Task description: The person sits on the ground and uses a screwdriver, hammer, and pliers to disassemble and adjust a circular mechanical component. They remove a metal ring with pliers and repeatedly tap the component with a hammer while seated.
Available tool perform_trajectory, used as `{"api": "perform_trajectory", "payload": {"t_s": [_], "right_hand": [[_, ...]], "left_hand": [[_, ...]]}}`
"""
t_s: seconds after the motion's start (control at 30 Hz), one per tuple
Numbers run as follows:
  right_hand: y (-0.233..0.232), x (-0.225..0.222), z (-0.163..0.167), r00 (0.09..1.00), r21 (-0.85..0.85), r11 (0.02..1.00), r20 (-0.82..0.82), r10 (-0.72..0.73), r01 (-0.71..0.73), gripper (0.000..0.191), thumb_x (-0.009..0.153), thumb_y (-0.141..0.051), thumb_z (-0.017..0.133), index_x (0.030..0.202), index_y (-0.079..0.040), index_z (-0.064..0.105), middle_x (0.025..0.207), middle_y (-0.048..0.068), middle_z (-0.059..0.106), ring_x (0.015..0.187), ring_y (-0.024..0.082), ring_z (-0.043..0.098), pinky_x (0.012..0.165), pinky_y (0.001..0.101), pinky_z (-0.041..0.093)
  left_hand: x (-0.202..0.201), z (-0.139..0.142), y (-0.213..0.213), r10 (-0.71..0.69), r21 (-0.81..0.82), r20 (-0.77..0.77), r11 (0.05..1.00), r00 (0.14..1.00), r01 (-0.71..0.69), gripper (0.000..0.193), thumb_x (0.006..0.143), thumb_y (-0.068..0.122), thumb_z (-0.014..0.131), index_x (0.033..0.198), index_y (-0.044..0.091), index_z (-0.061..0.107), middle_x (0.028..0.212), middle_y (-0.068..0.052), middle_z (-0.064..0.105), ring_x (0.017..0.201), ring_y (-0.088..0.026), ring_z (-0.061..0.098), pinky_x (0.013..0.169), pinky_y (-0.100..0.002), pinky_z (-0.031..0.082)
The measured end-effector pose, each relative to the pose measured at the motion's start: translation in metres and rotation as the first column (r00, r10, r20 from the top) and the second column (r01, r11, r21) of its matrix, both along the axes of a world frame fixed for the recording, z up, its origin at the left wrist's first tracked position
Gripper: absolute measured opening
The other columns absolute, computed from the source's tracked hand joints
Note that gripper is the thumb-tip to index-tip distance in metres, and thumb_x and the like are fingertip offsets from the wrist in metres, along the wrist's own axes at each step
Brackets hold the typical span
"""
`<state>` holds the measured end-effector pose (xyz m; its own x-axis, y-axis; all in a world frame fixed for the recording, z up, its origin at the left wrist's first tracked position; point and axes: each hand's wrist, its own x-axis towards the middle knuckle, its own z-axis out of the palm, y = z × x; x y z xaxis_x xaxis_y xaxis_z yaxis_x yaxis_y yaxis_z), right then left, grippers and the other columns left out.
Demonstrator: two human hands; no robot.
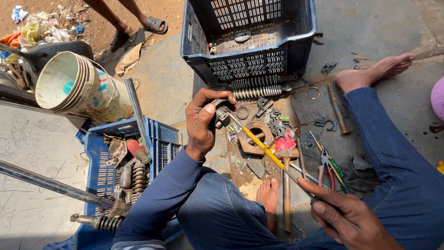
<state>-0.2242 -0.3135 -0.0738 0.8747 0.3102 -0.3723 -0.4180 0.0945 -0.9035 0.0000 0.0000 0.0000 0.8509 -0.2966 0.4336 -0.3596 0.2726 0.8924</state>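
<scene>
- While the left hand (201,122) clenches a small grey metal part (222,116) between thumb and curled fingers (209,113), the right hand (344,215) grips the handle end of a long yellow-banded rod tool (266,148), whose tip meets the part.
- Both sets of fingers are closed: the left around the part, the right around the tool's lower end. How the tip seats in the part is hard to make out, since the thumb covers that joint.
- The part is held in the air above the ground, over a rusty ring-shaped plate (255,138) and a scatter of small clips and washers.
- To work well here, the left grip should stay firm and close to the tip, so the part cannot twist; bracing the left forearm on the knee would steady it.
- The tool ought to stay in line with the part, as a slanted push could make the tip slip toward the left thumb.
- A bare foot (268,196) lies just under the tool, beside a wooden-handled hammer (286,190); it is wise to keep force directed away from it.
- Pliers with coloured grips (329,166) lie near on the right, and a dark blue crate (249,39) stands beyond the coil springs (256,88).
</scene>
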Motion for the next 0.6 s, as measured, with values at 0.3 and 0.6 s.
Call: {"api": "perform_trajectory", "payload": {"t_s": [0.3,0.6], "right_hand": [[-0.032,0.04,0.063,0.937,-0.501,0.852,0.2,0.287,-0.153,0.054,0.094,-0.017,0.062,0.147,-0.019,0.055,0.055,0.003,0.039,0.05,0.012,0.036,0.049,0.0328,0.036],[-0.045,0.06,0.095,0.956,-0.598,0.768,0.011,0.295,-0.23,0.053,0.097,-0.025,0.064,0.149,-0.029,0.058,0.06,0.006,0.054,0.053,0.013,0.046,0.052,0.0318,0.041]], "left_hand": [[-0.002,0.002,0.003,-0.087,0.028,-0.018,0.996,0.996,0.087,0.041,0.105,0.037,0.056,0.12,-0.001,0.063,0.111,-0.018,0.07,0.102,-0.023,0.072,0.094,-0.039,0.062],[0.0,-0.002,-0.001,-0.079,0.076,0.007,0.994,0.997,0.078,0.041,0.106,0.038,0.055,0.119,0.0,0.062,0.111,-0.017,0.07,0.102,-0.023,0.071,0.095,-0.039,0.062]]}}
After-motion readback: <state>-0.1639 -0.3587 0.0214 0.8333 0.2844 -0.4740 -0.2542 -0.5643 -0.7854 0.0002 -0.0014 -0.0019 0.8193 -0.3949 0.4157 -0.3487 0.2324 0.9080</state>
